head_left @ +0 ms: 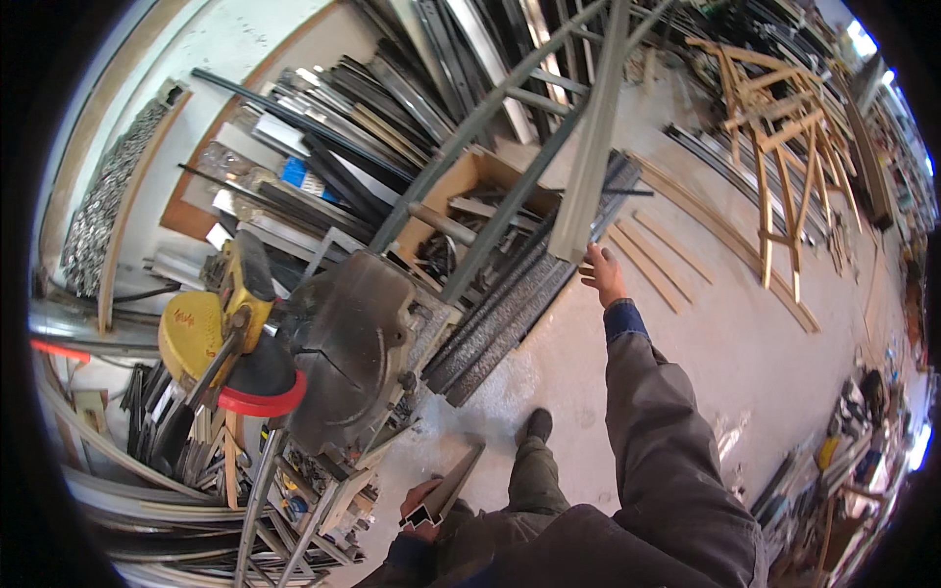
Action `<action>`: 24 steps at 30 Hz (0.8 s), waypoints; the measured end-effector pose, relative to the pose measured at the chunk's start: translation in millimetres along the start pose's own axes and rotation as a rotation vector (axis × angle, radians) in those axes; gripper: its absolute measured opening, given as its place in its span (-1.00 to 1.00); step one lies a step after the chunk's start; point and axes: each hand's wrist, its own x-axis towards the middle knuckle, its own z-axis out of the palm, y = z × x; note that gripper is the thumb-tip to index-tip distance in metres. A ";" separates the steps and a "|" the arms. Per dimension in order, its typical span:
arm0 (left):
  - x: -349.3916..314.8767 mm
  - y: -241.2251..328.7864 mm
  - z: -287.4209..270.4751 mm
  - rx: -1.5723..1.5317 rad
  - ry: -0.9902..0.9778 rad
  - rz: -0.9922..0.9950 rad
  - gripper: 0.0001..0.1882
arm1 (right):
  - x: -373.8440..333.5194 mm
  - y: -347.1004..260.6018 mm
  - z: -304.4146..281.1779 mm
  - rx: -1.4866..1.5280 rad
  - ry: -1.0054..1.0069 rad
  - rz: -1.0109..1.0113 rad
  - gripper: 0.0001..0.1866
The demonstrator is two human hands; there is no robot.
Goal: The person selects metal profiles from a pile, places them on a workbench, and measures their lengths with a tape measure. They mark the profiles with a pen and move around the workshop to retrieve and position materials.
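Observation:
Low in the view, my left hand [421, 507] is closed round a short metal profile [453, 487] with a hollow, stepped cut end. My right arm stretches forward, and my right hand [605, 274] has its fingers bent at the near end of a long grey metal profile [594, 137]. That profile runs away from me along the right side of a ladder-like metal support [510, 211]. Left of my hands stands a dark cutting machine [348, 343] with a yellow housing [201, 333] and a red-rimmed guard [260, 400].
Beneath the support sits a cardboard box [461, 186] of offcuts, with dark speckled profiles [510, 318] beside it. Wooden strips [652, 260] lie on the floor near a wooden frame stack [774, 147]. Many metal bars [343, 108] lean at the left wall.

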 end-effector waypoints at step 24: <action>133.1 137.6 3.8 -0.141 -1.006 0.565 -0.53 | -582.6 75.4 -133.1 0.013 -0.107 0.217 -0.63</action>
